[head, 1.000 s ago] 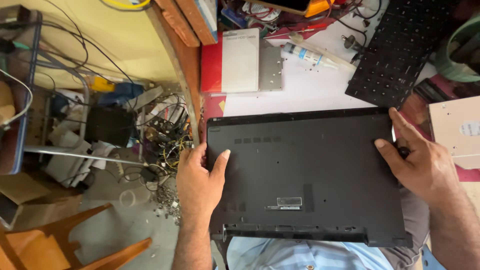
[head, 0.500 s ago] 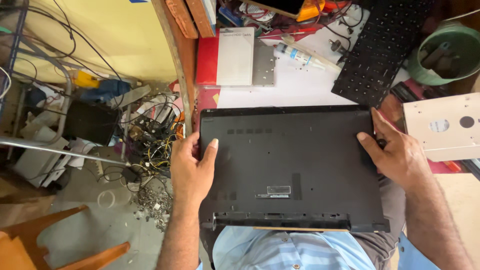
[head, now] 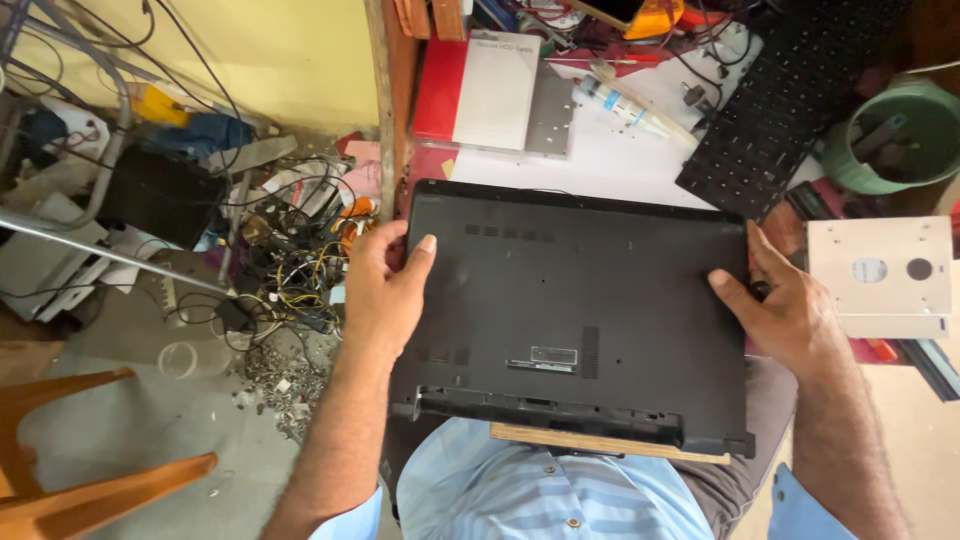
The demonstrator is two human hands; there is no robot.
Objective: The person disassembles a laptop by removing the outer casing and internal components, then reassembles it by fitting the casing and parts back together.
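The laptop (head: 580, 320) shows a matte black underside. On the table (head: 620, 160), a black keyboard (head: 790, 110) sits toward the far right corner beside a green bowl (head: 905, 135). At the far left edge lie a red box (head: 440, 90) and a white box (head: 497, 90). A white plate (head: 880, 275) sits at the right edge. The shirt (head: 520, 490) is light blue with faint stripes.

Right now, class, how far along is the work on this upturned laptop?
Done: the black laptop lies bottom-up, its near-edge bay looking empty. In hand: the left hand and right hand grip its side edges. Left: the bottom cover is still on; no tool is in hand.
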